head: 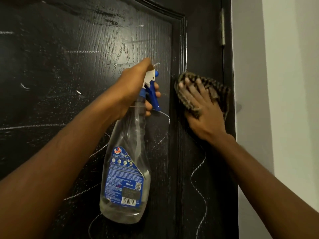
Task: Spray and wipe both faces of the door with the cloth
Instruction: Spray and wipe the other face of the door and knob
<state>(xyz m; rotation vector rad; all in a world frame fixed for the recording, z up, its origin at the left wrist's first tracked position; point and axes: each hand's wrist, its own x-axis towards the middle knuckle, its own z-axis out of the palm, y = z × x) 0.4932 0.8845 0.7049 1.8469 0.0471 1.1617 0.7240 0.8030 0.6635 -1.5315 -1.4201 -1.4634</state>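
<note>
The black door (69, 75) fills most of the view. Its right edge carries a hinge (222, 28) high up, and a pale wall (284, 83) runs just beyond that edge. The raised moulding of the inner panel runs down between the two hands, and the wide panel to the left is unobstructed. Thin pale trails cross the panel and the right strip. The left hand (133, 87) is raised in front of the panel, fingers curled round the neck and blue trigger of the spray bottle (126, 169), which hangs down from the grip, tilted. The right hand (203, 114) lies flat with fingers spread, pressing the striped cloth (218, 93) against the door's right strip, below the hinge and near the edge.
</note>
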